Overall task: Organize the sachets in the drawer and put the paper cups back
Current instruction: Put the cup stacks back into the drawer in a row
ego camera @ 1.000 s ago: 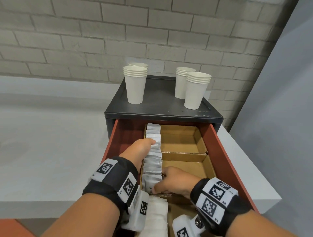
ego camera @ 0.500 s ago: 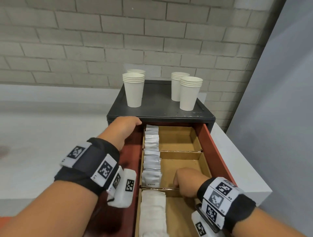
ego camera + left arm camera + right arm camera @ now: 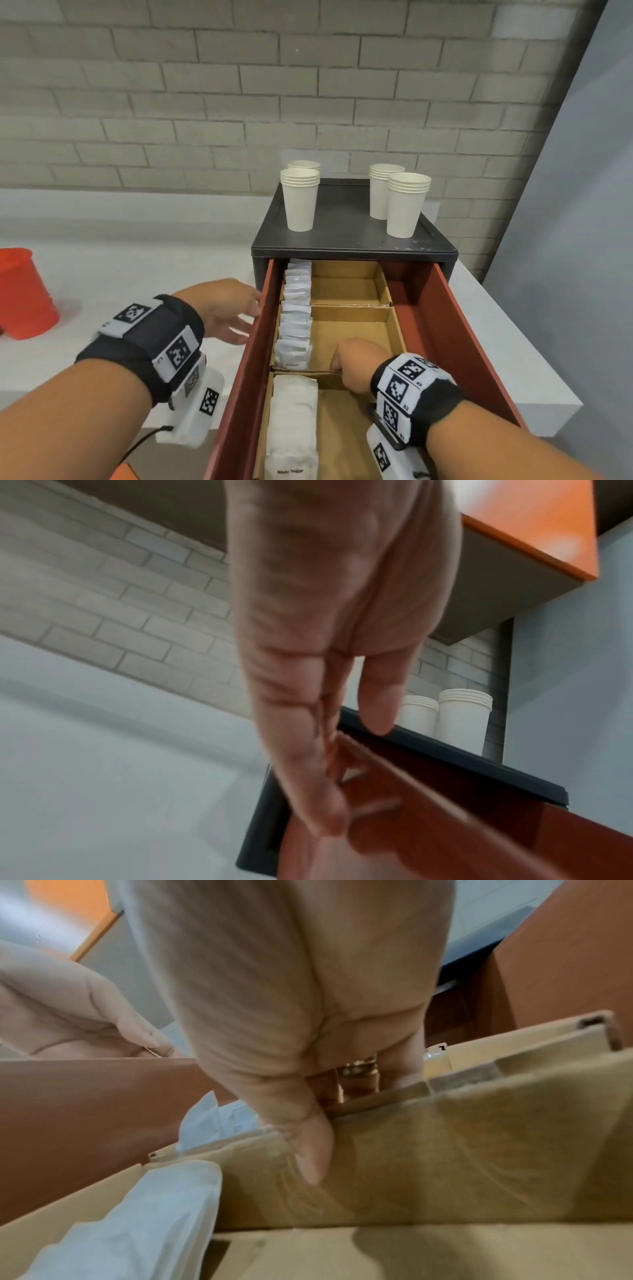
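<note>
The red drawer (image 3: 442,325) is pulled out of the black cabinet (image 3: 349,222). Cardboard compartments inside hold a row of grey-white sachets (image 3: 296,318) along the left, and white sugar sachets (image 3: 293,421) fill the nearest one. My left hand (image 3: 250,313) is outside the drawer's left wall, and in the left wrist view this hand (image 3: 342,777) lies with straight fingers against the wall. My right hand (image 3: 346,363) grips the cardboard divider (image 3: 325,373); the right wrist view has its thumb (image 3: 315,1158) on the divider's (image 3: 462,1150) near face. Several stacks of white paper cups (image 3: 300,202) stand on the cabinet.
An orange cup (image 3: 24,294) stands on the white counter (image 3: 137,274) at the far left. A brick wall runs behind the cabinet and a grey panel closes the right side. The right halves of the cardboard compartments (image 3: 349,284) hold nothing.
My left hand left the sachet row, passed the cabinet's front edge and now lies outside the drawer's left wall. My right hand moved from the sachets onto the divider.
</note>
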Action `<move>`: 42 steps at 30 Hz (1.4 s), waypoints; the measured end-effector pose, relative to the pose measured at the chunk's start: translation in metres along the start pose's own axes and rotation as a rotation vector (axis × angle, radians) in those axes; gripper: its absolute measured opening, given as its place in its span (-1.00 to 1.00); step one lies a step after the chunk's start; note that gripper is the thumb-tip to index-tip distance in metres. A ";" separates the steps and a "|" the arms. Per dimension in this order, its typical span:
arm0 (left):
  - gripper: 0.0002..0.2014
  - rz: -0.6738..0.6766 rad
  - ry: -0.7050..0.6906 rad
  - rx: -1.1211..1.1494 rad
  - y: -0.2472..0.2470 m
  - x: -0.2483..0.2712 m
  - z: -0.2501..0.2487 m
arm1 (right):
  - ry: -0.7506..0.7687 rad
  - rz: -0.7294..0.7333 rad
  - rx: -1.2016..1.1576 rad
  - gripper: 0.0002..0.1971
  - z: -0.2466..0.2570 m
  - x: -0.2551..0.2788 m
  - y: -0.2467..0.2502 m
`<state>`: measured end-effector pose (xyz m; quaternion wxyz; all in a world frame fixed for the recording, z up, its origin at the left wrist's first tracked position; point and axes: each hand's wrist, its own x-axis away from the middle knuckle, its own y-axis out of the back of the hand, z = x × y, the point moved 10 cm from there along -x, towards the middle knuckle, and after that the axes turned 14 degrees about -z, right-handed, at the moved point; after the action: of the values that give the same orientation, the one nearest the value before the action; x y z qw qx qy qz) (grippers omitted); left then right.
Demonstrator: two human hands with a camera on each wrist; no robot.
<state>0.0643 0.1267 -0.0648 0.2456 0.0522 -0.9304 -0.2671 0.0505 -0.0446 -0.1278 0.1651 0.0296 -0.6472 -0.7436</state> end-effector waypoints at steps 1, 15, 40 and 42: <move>-0.70 0.033 -0.002 0.002 -0.005 0.000 0.003 | 0.002 -0.004 -0.006 -0.76 0.004 -0.001 0.001; -0.74 -0.101 -0.050 -0.034 0.008 -0.006 -0.024 | 0.041 -0.022 -0.104 -0.68 0.017 -0.010 0.016; 0.10 -0.572 -0.460 0.623 0.000 -0.110 -0.162 | -0.474 -0.964 -0.955 -0.04 -0.189 -0.099 0.184; 0.06 -0.582 -0.490 0.644 0.000 -0.115 -0.165 | -0.432 -0.979 -0.952 -0.06 -0.189 -0.105 0.185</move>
<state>0.2443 0.0747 0.0074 -0.0935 0.3185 -0.9429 -0.0280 0.2363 -0.2147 0.0041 -0.3246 0.0934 -0.1831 -0.9233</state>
